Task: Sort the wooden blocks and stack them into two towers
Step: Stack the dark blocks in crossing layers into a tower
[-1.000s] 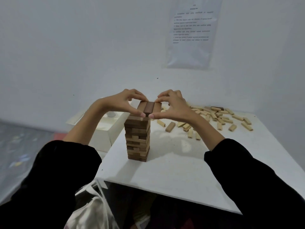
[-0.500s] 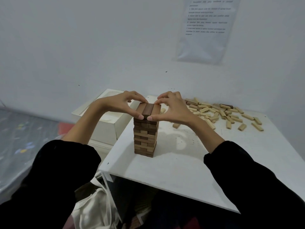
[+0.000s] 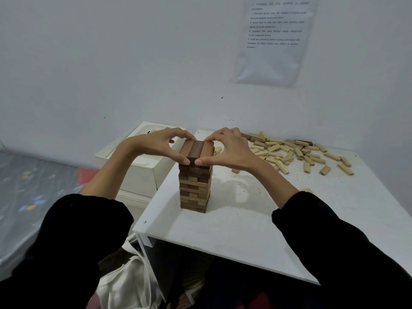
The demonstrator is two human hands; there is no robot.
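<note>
Head camera, looking down on a white square table (image 3: 245, 230). Standing near its front left corner: a tall tower of dark brown and pale wooden blocks (image 3: 195, 186), built in crossed layers, upright as far as can be judged. On its top, a layer of three dark brown wooden blocks (image 3: 196, 149), lying side by side.

Enclosed from both sides by the left hand (image 3: 159, 144) and the right hand (image 3: 227, 148). Thumbs (image 3: 186, 161) pressed on the near ends of this layer, tips almost meeting. Index fingers curved over to the far ends, so pinching the top layer along its length. Position of the other fingers not possible to tell. Probably squaring this layer on the tower.

Scattered at the back right, well apart from the tower: a loose heap of pale rectangular wooden blocks (image 3: 296, 153), with a dark brown block (image 3: 303, 142) among them. No second tower to be seen, so judged not more than half done.

Stiff, light, smooth pieces, not fragile, but likely to slide on each other; a tower this tall likely easy to tip. Best to take one block by its long sides between thumb and index finger, to lay it flat, and to press only lightly from two opposite ends together, never from one side alone
</note>
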